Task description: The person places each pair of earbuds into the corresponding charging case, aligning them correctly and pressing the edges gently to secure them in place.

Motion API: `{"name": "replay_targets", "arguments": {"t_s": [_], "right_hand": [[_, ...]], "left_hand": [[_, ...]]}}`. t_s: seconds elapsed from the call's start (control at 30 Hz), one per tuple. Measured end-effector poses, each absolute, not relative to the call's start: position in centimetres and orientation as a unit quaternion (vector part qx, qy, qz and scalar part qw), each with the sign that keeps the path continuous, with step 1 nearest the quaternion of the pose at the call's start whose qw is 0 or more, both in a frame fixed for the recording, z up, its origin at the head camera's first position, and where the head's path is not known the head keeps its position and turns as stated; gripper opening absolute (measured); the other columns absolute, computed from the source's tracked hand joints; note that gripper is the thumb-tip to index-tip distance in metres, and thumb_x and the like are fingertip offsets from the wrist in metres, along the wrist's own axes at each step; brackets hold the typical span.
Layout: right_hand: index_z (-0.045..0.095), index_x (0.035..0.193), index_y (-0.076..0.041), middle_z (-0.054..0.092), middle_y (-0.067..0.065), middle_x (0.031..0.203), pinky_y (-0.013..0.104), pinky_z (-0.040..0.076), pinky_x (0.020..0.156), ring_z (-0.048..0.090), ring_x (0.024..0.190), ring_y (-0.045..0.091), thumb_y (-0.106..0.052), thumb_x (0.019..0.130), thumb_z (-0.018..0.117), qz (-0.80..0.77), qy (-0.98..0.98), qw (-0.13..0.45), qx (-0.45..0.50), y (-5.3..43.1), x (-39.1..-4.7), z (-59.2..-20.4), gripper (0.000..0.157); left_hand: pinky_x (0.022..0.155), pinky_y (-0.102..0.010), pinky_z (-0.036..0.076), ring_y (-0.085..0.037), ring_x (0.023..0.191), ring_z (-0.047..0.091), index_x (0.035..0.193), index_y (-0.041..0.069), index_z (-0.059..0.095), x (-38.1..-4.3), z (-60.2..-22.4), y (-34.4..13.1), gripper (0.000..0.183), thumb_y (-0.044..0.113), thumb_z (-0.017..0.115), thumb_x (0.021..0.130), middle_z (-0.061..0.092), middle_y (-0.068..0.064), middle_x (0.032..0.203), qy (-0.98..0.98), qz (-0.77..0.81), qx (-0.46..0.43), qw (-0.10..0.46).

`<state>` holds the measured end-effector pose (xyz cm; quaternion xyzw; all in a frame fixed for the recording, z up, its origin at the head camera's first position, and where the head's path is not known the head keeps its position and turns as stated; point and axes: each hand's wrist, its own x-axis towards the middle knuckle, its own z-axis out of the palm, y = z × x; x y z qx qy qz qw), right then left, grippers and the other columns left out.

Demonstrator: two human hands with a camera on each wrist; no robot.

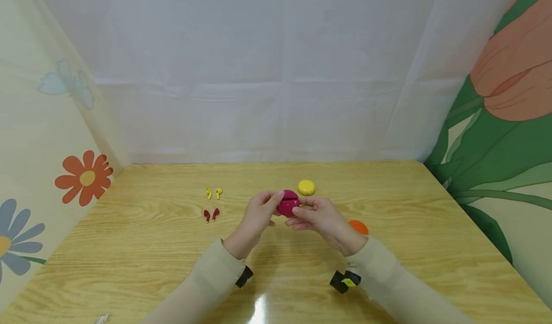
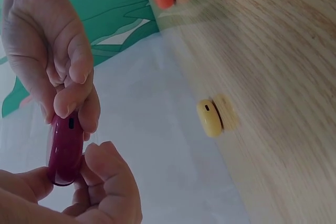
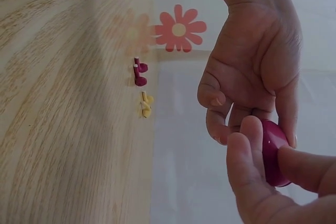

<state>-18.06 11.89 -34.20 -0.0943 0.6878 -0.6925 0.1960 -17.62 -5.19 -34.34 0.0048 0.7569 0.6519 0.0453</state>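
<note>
A magenta earbud case is held up over the table between both hands, a dark seam line running across it. My left hand pinches its left side, thumb on the front near the top. From the right, my right hand grips it with the thumb low on the front. In the left wrist view the case appears edge-on, with a small dark port in its edge. Two dark red earbuds lie to the left on the table, and two yellow earbuds lie behind them.
Behind the hands a round yellow case sits on the wooden table. An orange case is partly hidden by the right wrist. A pale wall cloth stands at the back, flower-printed panels at both sides. A small whitish object lies front left.
</note>
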Motion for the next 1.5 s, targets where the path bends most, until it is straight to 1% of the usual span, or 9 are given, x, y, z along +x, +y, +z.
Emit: {"name": "replay_targets", "arguments": {"t_s": [0.13, 0.3, 0.5, 0.63, 0.87, 1.03, 1.13, 1.3, 1.5], "right_hand": [[0.043, 0.131, 0.019, 0.070, 0.019, 0.097, 0.030, 0.056, 0.075, 0.070, 0.080, 0.015, -0.002, 0.101, 0.049, -0.691, 0.689, 0.196, -0.100, 11.9, -18.0, -34.2, 0.037], [0.042, 0.133, 0.019, 0.069, 0.021, 0.101, 0.029, 0.056, 0.076, 0.070, 0.081, 0.015, -0.002, 0.101, 0.049, -0.691, 0.687, 0.198, -0.106, 12.0, -18.0, -34.2, 0.038], [0.041, 0.134, 0.018, 0.067, 0.025, 0.106, 0.029, 0.056, 0.075, 0.070, 0.082, 0.016, -0.001, 0.100, 0.050, -0.694, 0.686, 0.197, -0.101, 11.9, -17.8, -34.1, 0.040], [0.041, 0.136, 0.016, 0.067, 0.026, 0.107, 0.029, 0.056, 0.074, 0.071, 0.081, 0.017, -0.001, 0.100, 0.051, -0.693, 0.688, 0.191, -0.095, 11.8, -17.7, -34.1, 0.041], [0.043, 0.134, 0.015, 0.066, 0.028, 0.109, 0.030, 0.056, 0.076, 0.070, 0.082, 0.017, -0.001, 0.099, 0.053, -0.694, 0.686, 0.191, -0.103, 11.8, -17.5, -34.1, 0.040], [0.045, 0.132, 0.016, 0.068, 0.023, 0.106, 0.030, 0.056, 0.075, 0.071, 0.082, 0.017, -0.003, 0.098, 0.056, -0.698, 0.680, 0.191, -0.118, 11.9, -17.5, -34.2, 0.041], [0.046, 0.132, 0.016, 0.068, 0.019, 0.107, 0.030, 0.056, 0.076, 0.070, 0.083, 0.017, -0.003, 0.098, 0.055, -0.697, 0.680, 0.194, -0.118, 11.9, -17.6, -34.2, 0.040], [0.045, 0.131, 0.017, 0.068, 0.021, 0.107, 0.033, 0.056, 0.080, 0.069, 0.084, 0.016, -0.001, 0.100, 0.051, -0.693, 0.687, 0.191, -0.110, 11.9, -17.6, -34.1, 0.037], [0.045, 0.131, 0.018, 0.067, 0.021, 0.107, 0.036, 0.055, 0.083, 0.069, 0.085, 0.016, -0.001, 0.100, 0.051, -0.691, 0.689, 0.188, -0.112, 12.0, -17.4, -33.9, 0.037]], "left_hand": [[0.056, -0.026, 0.044, -0.014, 0.074, 0.055, 0.117, -0.006, 0.063, -17.7, -34.3, -5.2, 0.042, 0.032, 0.052, 0.102, 0.062, -0.005, 0.083, 0.755, 0.654, 0.002, 0.044], [0.055, -0.026, 0.043, -0.012, 0.070, 0.055, 0.117, -0.006, 0.063, -17.8, -34.2, -5.2, 0.042, 0.032, 0.052, 0.101, 0.063, -0.004, 0.082, 0.752, 0.658, -0.002, 0.041], [0.055, -0.025, 0.042, -0.013, 0.071, 0.055, 0.113, -0.005, 0.065, -17.8, -34.1, -5.2, 0.046, 0.038, 0.051, 0.101, 0.064, -0.006, 0.086, 0.759, 0.650, -0.014, 0.041], [0.053, -0.024, 0.042, -0.013, 0.070, 0.055, 0.113, -0.005, 0.066, -18.0, -34.1, -5.3, 0.050, 0.041, 0.051, 0.100, 0.064, -0.006, 0.085, 0.765, 0.643, -0.024, 0.041], [0.052, -0.024, 0.042, -0.012, 0.069, 0.055, 0.108, -0.005, 0.068, -18.3, -34.5, -5.5, 0.050, 0.042, 0.052, 0.099, 0.063, -0.005, 0.084, 0.763, 0.644, -0.038, 0.046], [0.052, -0.024, 0.042, -0.012, 0.070, 0.055, 0.107, -0.005, 0.069, -18.3, -34.5, -5.5, 0.051, 0.042, 0.053, 0.099, 0.064, -0.004, 0.083, 0.759, 0.649, -0.037, 0.044], [0.052, -0.024, 0.042, -0.012, 0.069, 0.054, 0.107, -0.005, 0.069, -18.3, -34.5, -5.5, 0.049, 0.041, 0.053, 0.099, 0.063, -0.004, 0.082, 0.756, 0.652, -0.039, 0.045], [0.055, -0.025, 0.044, -0.014, 0.072, 0.056, 0.107, -0.005, 0.069, -18.3, -34.5, -5.6, 0.051, 0.043, 0.052, 0.099, 0.064, -0.006, 0.086, 0.757, 0.650, -0.027, 0.049], [0.057, -0.029, 0.046, -0.019, 0.077, 0.059, 0.110, -0.005, 0.066, -18.0, -34.6, -6.2, 0.053, 0.044, 0.048, 0.101, 0.066, -0.010, 0.094, 0.756, 0.652, -0.010, 0.067]]}}
